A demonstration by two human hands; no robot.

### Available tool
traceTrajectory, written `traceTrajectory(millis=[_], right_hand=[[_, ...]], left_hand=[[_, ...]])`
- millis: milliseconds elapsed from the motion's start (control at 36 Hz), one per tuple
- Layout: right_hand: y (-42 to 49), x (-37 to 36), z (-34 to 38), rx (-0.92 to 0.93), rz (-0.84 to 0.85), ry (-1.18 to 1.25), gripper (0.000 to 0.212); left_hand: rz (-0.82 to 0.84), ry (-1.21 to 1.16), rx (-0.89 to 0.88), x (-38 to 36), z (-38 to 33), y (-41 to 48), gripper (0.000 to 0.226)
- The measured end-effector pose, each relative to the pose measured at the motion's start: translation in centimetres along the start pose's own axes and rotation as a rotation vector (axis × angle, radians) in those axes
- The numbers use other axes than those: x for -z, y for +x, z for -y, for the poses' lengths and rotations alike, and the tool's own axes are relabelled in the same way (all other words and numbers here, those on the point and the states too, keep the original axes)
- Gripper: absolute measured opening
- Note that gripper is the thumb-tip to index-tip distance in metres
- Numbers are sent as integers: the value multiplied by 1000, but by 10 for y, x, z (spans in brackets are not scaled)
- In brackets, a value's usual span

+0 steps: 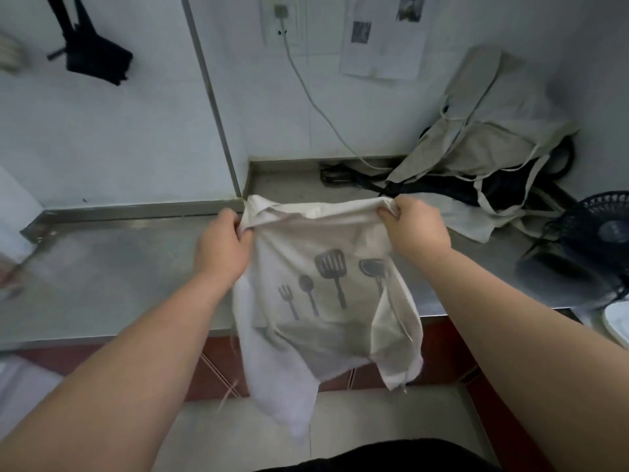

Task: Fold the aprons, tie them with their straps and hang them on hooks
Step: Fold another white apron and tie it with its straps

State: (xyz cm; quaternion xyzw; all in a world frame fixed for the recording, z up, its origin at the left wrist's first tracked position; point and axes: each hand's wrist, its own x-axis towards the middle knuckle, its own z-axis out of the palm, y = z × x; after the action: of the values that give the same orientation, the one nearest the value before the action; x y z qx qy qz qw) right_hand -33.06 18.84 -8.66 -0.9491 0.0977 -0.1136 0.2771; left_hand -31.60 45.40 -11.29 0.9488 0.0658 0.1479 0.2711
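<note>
Two hands, one apron held up

One cream apron [326, 294] hangs at the centre of the frame, before the counter [119, 267] edge, with four printed utensils on it. One dark bundle [97, 59] hangs at the upper left. One pile [493, 131] of aprons lies at the upper right, its number unclear. Both arms reach forward. The left hand [221, 247] and the right hand [415, 229] each grip the apron's top edge with curled fingers.
</note>
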Motion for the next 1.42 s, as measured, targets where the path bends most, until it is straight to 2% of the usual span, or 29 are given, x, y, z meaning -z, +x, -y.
traceTrajectory(millis=[56, 139, 194, 222, 278, 361, 444, 500, 556, 639, 806, 944, 1056, 1194, 1250, 1278, 1306, 1361, 1389, 1417], right_hand=[[2, 4, 6, -31, -10, -48, 40], [7, 9, 14, -116, -5, -40, 36], [8, 10, 19, -138, 16, 5, 35], [8, 11, 21, -150, 16, 52, 36], [10, 11, 30, -182, -10, 199, 37], [16, 10, 48, -239, -43, 572, 27], [23, 13, 61, -240, -55, 888, 23], [30, 13, 63, -201, -71, 946, 26], [37, 14, 64, -169, -98, 924, 19], [54, 14, 63, -136, -119, 968, 17], [95, 5, 49, -73, -105, 933, 25], [146, -21, 33, -84, -63, 830, 14], [200, -42, 23, -100, 11, 792, 17], [270, -51, 26, -48, -35, 841, 18], [293, -53, 25, -8, -20, 876, 19], [304, -55, 24, 1, 14, 872, 24], [314, -60, 21, -20, 59, 851, 38], [319, -74, 10, -120, 180, 785, 78], [317, -82, 5, -166, 228, 736, 89], [312, -96, -6, -206, 284, 670, 92]], left_hand=[[-51, -23, 6, 7, -10, 2, 19], [107, 120, -81, 14, -20, 16, 28], [189, 129, -96, 26, -25, 23, 30], [206, 64, -72, 30, -27, 25, 30], [216, -209, 18, 36, -33, 30, 25], [188, -597, 144, 42, -41, 39, 16], [163, -761, 141, 49, -45, 48, 25], [140, -829, 99, 52, -48, 52, 25], [114, -922, 83, 52, -53, 55, 22], [166, -1035, 71, 47, -65, 69, 21], [199, -968, 42, 18, -76, 104, 20], [242, -924, 54, -28, -77, 140, 18], [230, -831, 128, -62, -81, 183, 21], [156, -764, 121, -81, -100, 249, 28], [181, -776, 106, -85, -104, 272, 41], [204, -760, 115, -89, -104, 281, 52], [226, -726, 128, -97, -100, 289, 62], [308, -611, 152, -110, -92, 285, 71], [352, -549, 170, -119, -84, 280, 73], [413, -489, 221, -131, -73, 269, 76]])
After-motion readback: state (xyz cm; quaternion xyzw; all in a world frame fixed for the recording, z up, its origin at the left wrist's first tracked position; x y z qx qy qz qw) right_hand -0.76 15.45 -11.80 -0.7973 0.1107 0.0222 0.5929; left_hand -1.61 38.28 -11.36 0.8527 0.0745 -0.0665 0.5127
